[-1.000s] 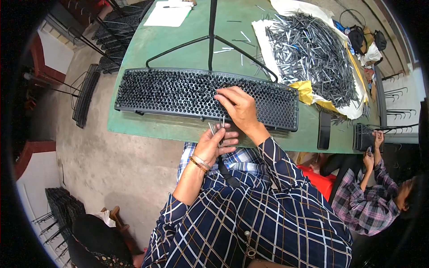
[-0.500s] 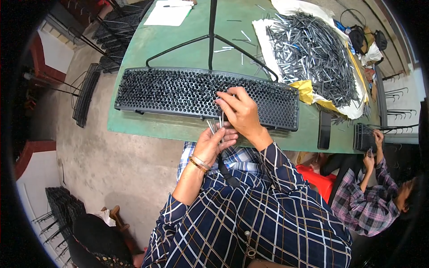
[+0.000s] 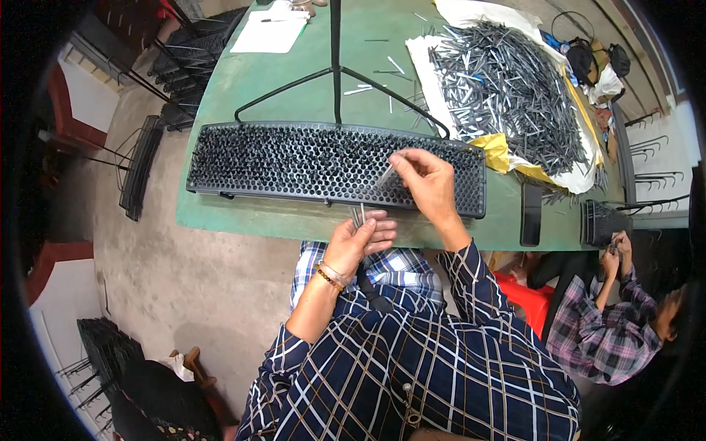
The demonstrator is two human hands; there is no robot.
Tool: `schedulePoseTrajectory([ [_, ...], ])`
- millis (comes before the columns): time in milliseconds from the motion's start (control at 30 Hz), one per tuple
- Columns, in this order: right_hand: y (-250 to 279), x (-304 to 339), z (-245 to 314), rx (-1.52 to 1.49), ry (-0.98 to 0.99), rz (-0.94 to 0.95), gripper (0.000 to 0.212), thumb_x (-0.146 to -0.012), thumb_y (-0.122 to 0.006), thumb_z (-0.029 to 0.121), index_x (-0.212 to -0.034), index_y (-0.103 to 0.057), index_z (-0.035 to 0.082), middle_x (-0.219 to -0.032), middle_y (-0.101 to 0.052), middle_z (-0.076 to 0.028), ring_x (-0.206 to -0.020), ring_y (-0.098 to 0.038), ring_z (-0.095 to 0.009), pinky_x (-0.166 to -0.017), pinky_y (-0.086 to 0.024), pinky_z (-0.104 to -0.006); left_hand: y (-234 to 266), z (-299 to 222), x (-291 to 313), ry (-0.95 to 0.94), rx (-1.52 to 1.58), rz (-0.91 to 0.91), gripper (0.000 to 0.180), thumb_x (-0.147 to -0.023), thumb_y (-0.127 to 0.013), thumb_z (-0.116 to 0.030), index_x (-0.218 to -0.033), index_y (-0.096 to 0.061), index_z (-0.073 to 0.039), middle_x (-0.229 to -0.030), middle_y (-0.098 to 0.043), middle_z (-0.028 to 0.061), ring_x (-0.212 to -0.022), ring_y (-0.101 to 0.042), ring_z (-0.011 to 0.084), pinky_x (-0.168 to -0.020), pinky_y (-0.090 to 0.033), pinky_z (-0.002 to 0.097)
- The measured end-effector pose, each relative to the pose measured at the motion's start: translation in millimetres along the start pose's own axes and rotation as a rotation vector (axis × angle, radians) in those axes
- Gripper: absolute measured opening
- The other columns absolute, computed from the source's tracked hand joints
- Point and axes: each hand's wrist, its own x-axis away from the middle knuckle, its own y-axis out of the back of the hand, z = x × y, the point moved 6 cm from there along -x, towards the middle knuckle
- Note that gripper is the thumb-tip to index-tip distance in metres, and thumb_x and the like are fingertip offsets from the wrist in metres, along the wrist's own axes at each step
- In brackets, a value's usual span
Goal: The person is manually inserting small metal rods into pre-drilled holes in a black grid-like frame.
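Note:
A long black perforated rack (image 3: 465, 180) lies across the near part of the green table. Dark strip ends fill its left and middle holes, while holes toward its right end look bare. My right hand (image 3: 432, 184) is above the right half, pinching a thin metal strip (image 3: 385, 175) whose lower end points down at the holes and is smeared by motion. Just in front of the rack's near edge, my left hand (image 3: 354, 239) is palm up, with a few thin metal strips (image 3: 355, 217) held between thumb and palm.
A heap of dark metal strips (image 3: 515, 103) covers a white sheet at the far right. Loose strips (image 3: 396, 65) lie behind the rack's black wire frame (image 3: 336, 70). A phone (image 3: 531, 213) rests near the right edge. At right, a co-worker (image 3: 607, 316) handles another black rack (image 3: 599, 220).
My right hand has moved away from the left hand, rightward over the rack, with a strip in its fingers. The left hand stays nearly in place, fingers a little more spread.

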Motion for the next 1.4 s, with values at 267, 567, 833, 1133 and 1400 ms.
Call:
schedulePoseTrajectory([
  [267, 0.8, -13.1, 5.5, 0.103, 0.275, -0.181, 0.012, -0.083, -0.069, 0.011, -0.089, -0.069, 0.0, -0.075, -0.064, 0.0, -0.058, -0.048, -0.001, -0.049, -0.037, -0.018, -2.9, 9.8, -2.2, 0.053, -0.02, -0.002, 0.032, -0.098, -0.044, -0.017, -0.122, -0.048, 0.003, -0.109, -0.061, 0.0176, -0.094, -0.063, 0.0203, -0.081, -0.055, 0.0303],
  [567, -5.5, -8.6, 10.3, 0.268, 0.39, -0.114, 0.012, -0.082, -0.068, 0.01, -0.09, -0.068, 0.0, -0.082, -0.066, -0.008, -0.065, -0.061, -0.013, -0.055, -0.047, -0.0242, -2.6, 10.1, -3.6, 0.059, 0.001, 0.004, 0.031, -0.098, -0.044, -0.016, -0.122, -0.048, 0.004, -0.108, -0.062, 0.0166, -0.093, -0.063, 0.0191, -0.081, -0.055, 0.0291],
  [833, -10.2, -5.9, 11.3, 0.358, 0.522, -0.04, 0.012, -0.081, -0.067, 0.009, -0.09, -0.067, 0.001, -0.082, -0.065, -0.009, -0.067, -0.062, -0.016, -0.057, -0.048, -0.0262, -2.3, 9.7, -2.5, 0.062, -0.007, -0.005, 0.03, -0.097, -0.045, -0.015, -0.12, -0.049, 0.003, -0.106, -0.062, 0.0156, -0.092, -0.064, 0.0186, -0.08, -0.055, 0.0288],
  [1133, -7.5, -5.8, 2.6, 0.279, 0.336, -0.027, 0.012, -0.08, -0.069, 0.008, -0.089, -0.068, 0.001, -0.083, -0.064, -0.007, -0.063, -0.058, -0.011, -0.055, -0.046, -0.0241, -1.3, 11.8, -2.9, 0.067, 0.014, -0.002, 0.029, -0.097, -0.045, -0.014, -0.12, -0.049, 0.003, -0.106, -0.063, 0.0153, -0.091, -0.064, 0.0186, -0.08, -0.055, 0.0292],
  [1400, -13.5, 4.9, 18.9, 0.604, 0.704, -0.069, 0.014, -0.079, -0.068, 0.007, -0.091, -0.067, 0.002, -0.085, -0.063, -0.01, -0.07, -0.062, -0.023, -0.058, -0.049, -0.0314, -5.6, 9.6, -3.9, 0.058, 0.047, -0.058, 0.032, -0.097, -0.042, -0.012, -0.125, -0.045, 0.004, -0.113, -0.059, 0.0188, -0.101, -0.061, 0.0226, -0.087, -0.053, 0.0336],
])
